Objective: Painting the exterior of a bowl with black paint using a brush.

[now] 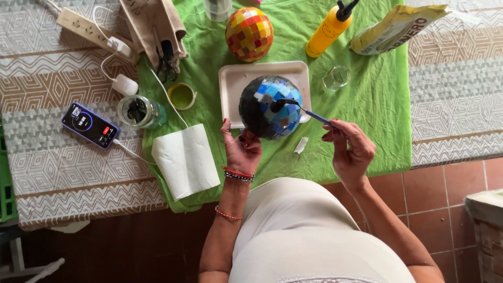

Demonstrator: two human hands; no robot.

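My left hand [240, 149] cups the underside of a round ball [271, 107] covered in blue mosaic tiles, partly coated with black paste. The ball is held just above a white tray [233, 78] on the green cloth. My right hand [352, 149] grips a thin blue-handled tool [314, 115] whose dark tip touches the ball's top. A second ball [249, 33] with red, orange and yellow tiles sits behind the tray.
A yellow squeeze bottle [327, 30], a small glass [336, 77], a bag [395, 29], a green-lined lid [182, 96], a jar [139, 111], a paper towel [185, 160], a phone [90, 125] and a power strip [84, 26] lie around. The table edge runs near my body.
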